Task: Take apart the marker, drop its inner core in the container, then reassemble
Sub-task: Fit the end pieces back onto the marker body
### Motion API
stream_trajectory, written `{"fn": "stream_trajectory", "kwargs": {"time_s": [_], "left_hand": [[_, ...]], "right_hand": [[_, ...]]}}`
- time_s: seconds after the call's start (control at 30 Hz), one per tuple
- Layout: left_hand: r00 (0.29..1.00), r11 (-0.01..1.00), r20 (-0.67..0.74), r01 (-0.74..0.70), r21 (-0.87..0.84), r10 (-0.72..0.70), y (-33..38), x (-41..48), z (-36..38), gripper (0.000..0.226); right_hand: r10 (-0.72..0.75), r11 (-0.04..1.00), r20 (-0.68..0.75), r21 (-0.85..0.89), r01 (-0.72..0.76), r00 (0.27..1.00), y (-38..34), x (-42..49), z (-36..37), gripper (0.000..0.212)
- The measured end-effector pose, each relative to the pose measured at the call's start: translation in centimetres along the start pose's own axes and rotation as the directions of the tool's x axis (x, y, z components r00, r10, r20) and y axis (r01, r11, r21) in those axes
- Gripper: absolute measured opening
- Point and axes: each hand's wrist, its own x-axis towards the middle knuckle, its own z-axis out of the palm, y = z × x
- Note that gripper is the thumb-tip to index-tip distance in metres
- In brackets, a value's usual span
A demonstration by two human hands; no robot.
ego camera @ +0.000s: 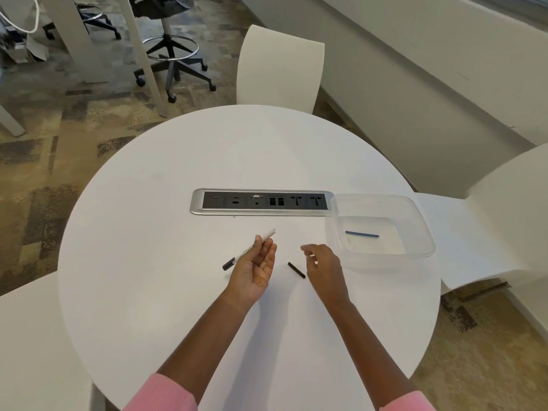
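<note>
Round white tabletop (148, 262), and on its right side sits the clear container (427, 241), just beside the end of the socket panel (197, 203). Left hand (255, 271) is palm up, thumb pinching the white marker barrel (267, 236), whose dark end points down-left. Right hand (323, 262) hovers blurred, fingers loosely curled and relaxed. The blue inner core (361, 234) lies flat inside the container. A short black piece (296, 269) rests on the tabletop between the hands.
</note>
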Motion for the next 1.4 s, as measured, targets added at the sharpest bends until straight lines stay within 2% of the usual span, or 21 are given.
{"fn": "stream_trajectory", "kwargs": {"time_s": [0.07, 0.2, 0.3, 0.43, 0.53, 0.63, 0.73, 0.8, 0.97, 1.23, 1.4], "left_hand": [[1.000, 1.000, -0.003, -0.001, 0.009, 0.001, 0.1, 0.1, -0.1, 0.013], [1.000, 0.998, -0.016, 0.010, 0.064, -0.009, 0.3, 0.2, -0.5, 0.012], [1.000, 0.993, -0.026, 0.016, 0.116, -0.013, 0.3, 0.4, -0.8, 0.011], [0.999, 0.990, -0.035, 0.014, 0.137, -0.009, 0.4, 0.4, -1.1, 0.012], [0.999, 0.990, -0.036, 0.010, 0.143, -0.005, 0.5, 0.4, -1.2, 0.011], [0.999, 0.989, -0.035, 0.011, 0.151, -0.006, 0.5, 0.4, -1.2, 0.010], [0.999, 0.985, -0.042, 0.009, 0.174, -0.002, 0.5, 0.5, -1.2, 0.009], [0.999, 0.983, -0.048, 0.010, 0.184, -0.001, 0.4, 0.6, -1.2, 0.009], [0.998, 0.983, -0.059, 0.017, 0.184, -0.006, 0.1, 0.7, -1.2, 0.008], [0.999, 0.982, -0.055, 0.011, 0.186, -0.001, 0.1, 0.4, -1.1, 0.007], [0.998, 0.971, -0.047, -0.018, 0.237, 0.030, 0.1, 0.4, -1.0, 0.007]], "right_hand": [[0.082, 0.993, 0.099, -0.098, -0.072, 0.992, 1.3, 0.0, 0.5, 0.023], [0.146, 0.962, 0.211, -0.260, -0.089, 0.966, 2.5, -0.4, 1.5, 0.025], [0.182, 0.944, 0.219, -0.311, -0.108, 0.959, 2.7, -0.8, 1.9, 0.022], [0.160, 0.935, 0.188, -0.343, -0.088, 0.969, 2.8, -1.2, 2.2, 0.015], [0.176, 0.949, 0.168, -0.290, -0.122, 0.970, 2.7, -1.1, 2.0, 0.012], [0.200, 0.978, 0.072, -0.069, -0.196, 0.977, 1.6, -1.1, 0.9, 0.007], [0.151, 0.978, -0.024, 0.148, -0.146, 0.988, -0.3, -1.2, -0.6, 0.007], [0.100, 0.970, -0.057, 0.229, -0.084, 0.993, -1.6, -1.1, -1.4, 0.009], [-0.009, 0.967, -0.107, 0.254, 0.036, 0.994, -3.1, -1.2, -2.0, 0.012], [-0.036, 0.971, -0.106, 0.232, 0.059, 0.994, -3.3, -1.2, -1.9, 0.013], [-0.151, 0.982, -0.103, 0.099, 0.161, 0.983, -3.4, -1.0, -2.3, 0.013]]}}
